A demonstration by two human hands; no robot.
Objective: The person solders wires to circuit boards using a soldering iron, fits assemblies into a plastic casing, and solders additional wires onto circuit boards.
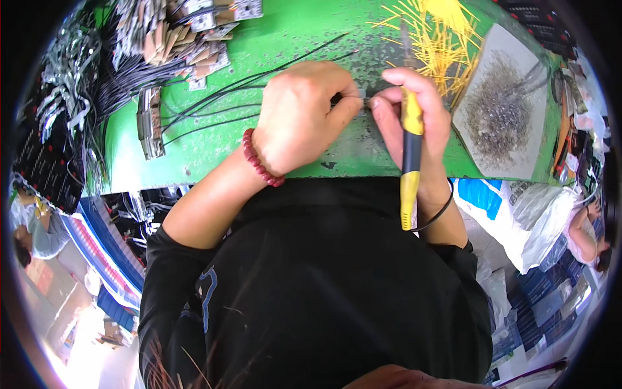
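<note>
My left hand (308,110), with a red bead bracelet on its wrist, is closed in a pinch above the table. Thin black wires (217,110) run from a grey clip-like metal block (149,123) into and under this hand. My right hand (421,110) grips a yellow and black soldering iron (411,146). Its metal tip points to the far side, and its cord loops by my wrist. The right thumb and fingertips nearly meet the left fingertips. Whatever tiny piece lies between them is too small to make out.
A bundle of black cables with flat metal pieces (152,39) lies at the far left of the green table (272,29). Yellow thin tubes (447,45) are heaped at the far right. Beside them, a pale board (476,159) holds many tiny leaded parts (499,104).
</note>
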